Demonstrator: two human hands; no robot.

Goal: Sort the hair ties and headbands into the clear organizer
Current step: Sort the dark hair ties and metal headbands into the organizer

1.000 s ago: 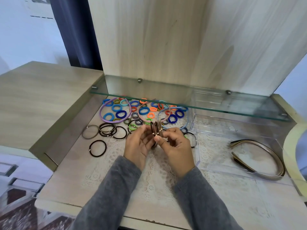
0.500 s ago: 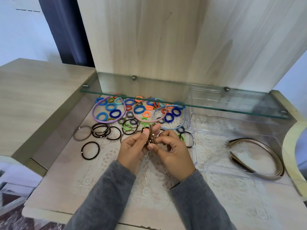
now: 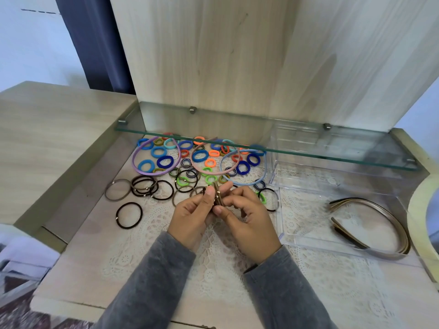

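Both hands meet at the table's middle around a small bunch of brown hair ties (image 3: 217, 194) with gold beads. My left hand (image 3: 192, 216) pinches the bunch from the left, my right hand (image 3: 247, 219) pinches it from the right. Behind them lie several coloured hair ties (image 3: 199, 155), dark thin hair ties (image 3: 145, 187) and three pastel headbands: purple (image 3: 135, 160), pink (image 3: 193, 162), blue (image 3: 237, 182). The clear organizer (image 3: 297, 241) stands to the right, with brown and gold headbands (image 3: 384, 217) in its front compartment.
A glass shelf (image 3: 261, 148) hangs low over the back of the table and over the organizer's rear part. A wooden panel rises behind. A raised wooden ledge (image 3: 47, 143) borders the left. A lace mat (image 3: 147, 233) covers the tabletop.
The bunch of brown ties has been pressed flatter and held lower between both hands. The camera view has shifted slightly; the hands stay in the same spot.
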